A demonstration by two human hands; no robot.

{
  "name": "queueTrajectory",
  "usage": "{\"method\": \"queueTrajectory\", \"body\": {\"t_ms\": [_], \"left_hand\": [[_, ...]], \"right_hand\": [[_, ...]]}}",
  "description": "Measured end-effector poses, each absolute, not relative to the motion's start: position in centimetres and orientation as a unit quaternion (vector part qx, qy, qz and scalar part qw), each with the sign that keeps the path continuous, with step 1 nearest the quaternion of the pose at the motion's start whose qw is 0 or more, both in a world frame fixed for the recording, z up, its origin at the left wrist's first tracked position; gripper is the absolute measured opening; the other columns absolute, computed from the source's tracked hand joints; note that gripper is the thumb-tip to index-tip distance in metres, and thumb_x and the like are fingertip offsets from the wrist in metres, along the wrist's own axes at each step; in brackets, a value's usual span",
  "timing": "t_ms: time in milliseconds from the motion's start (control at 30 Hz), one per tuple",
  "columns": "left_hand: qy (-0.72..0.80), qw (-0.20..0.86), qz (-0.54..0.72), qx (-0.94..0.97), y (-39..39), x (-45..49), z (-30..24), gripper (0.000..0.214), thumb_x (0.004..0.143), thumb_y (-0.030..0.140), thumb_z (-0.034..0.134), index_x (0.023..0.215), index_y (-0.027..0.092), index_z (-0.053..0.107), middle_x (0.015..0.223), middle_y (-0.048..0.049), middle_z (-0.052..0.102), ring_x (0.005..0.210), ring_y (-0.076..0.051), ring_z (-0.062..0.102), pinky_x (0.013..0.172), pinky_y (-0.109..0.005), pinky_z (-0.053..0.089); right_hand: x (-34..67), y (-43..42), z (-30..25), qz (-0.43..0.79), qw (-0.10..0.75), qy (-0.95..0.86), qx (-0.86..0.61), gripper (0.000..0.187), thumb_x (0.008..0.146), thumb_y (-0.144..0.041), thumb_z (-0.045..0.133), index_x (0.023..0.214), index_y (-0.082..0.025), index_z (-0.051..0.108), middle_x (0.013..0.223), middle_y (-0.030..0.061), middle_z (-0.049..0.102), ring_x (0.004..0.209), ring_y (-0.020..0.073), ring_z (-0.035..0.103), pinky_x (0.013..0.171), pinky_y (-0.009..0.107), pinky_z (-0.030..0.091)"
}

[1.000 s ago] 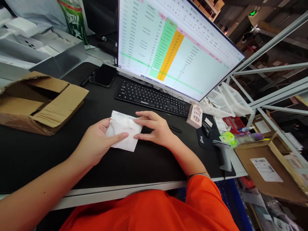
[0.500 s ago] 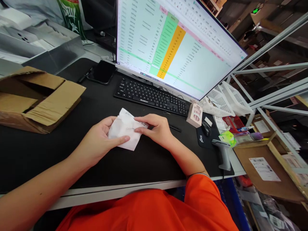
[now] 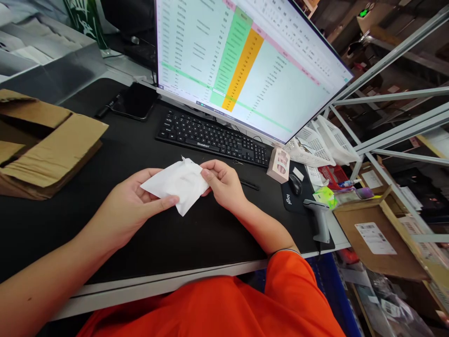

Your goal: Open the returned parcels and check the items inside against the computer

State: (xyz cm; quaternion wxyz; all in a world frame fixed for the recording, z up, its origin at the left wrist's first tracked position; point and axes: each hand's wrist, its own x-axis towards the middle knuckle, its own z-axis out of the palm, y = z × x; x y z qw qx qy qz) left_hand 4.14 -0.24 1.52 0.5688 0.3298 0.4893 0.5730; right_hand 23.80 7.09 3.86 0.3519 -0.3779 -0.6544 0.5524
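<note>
At the far left of the bench (image 3: 192, 243), an open cardboard box (image 3: 72, 140) sits with its flaps spread. A dark phone (image 3: 135, 100) lies flat beyond it, near the foot of the monitor (image 3: 291, 70), whose screen shows a spreadsheet with green and orange columns. The left hand (image 3: 128, 208) has its grip closed on the left part of a white packet (image 3: 187, 180), thumb on top; its other fingers are mostly hidden and seem to support the packet from beneath. The packet is held tilted and creased above the bench, in front of the black keyboard (image 3: 213, 140), with one corner pointing down toward the person. The right hand (image 3: 224, 185) pinches the packet's right edge, thumb on the near face and fingers curled behind, leaving little gap. Just right of that hand, a thin black stick (image 3: 249, 185) lies on the bench. Farther right come a small pink box (image 3: 278, 166), a black mouse (image 3: 295, 185) on its pad, a grey handheld scanner (image 3: 320, 220) and a labelled carton (image 3: 403, 255).
</note>
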Motion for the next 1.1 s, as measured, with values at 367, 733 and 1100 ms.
{"method": "queueTrajectory", "body": {"t_ms": [367,733,1100], "left_hand": [[0.517,0.503,0.594,0.356,-0.7,3.2,2.6,0.045,0.065,0.040,0.092,0.104,0.020,0.081,0.073,-0.0018,0.072,0.066,-0.012,0.064,0.060,-0.017,0.055],[0.424,0.493,0.599,0.467,-0.3,3.3,1.1,0.092,0.047,0.038,0.102,0.133,0.037,0.069,0.163,-0.0075,0.045,0.149,-0.034,0.049,0.121,-0.046,0.047],[0.498,0.493,0.611,0.369,0.3,3.3,1.1,0.053,0.065,0.049,0.095,0.105,0.019,0.078,0.094,-0.0060,0.081,0.082,-0.019,0.074,0.076,-0.028,0.062]], "right_hand": [[24.8,7.4,6.0,0.343,0.285,-0.853,-0.272,0.035,0.096,-0.019,0.060,0.129,-0.020,0.071,0.123,0.0081,0.072,0.108,0.0206,0.069,0.096,0.033,0.059],[25.5,7.5,4.1,0.133,0.337,-0.876,-0.319,0.036,0.110,-0.042,0.047,0.102,-0.022,0.077,0.085,0.0079,0.073,0.088,0.0220,0.072,0.089,0.036,0.060],[23.4,6.9,4.7,0.652,0.288,-0.626,-0.316,0.055,0.085,-0.070,0.078,0.090,-0.017,0.064,0.073,-0.0010,0.070,0.054,0.0105,0.064,0.057,0.021,0.052]]}}
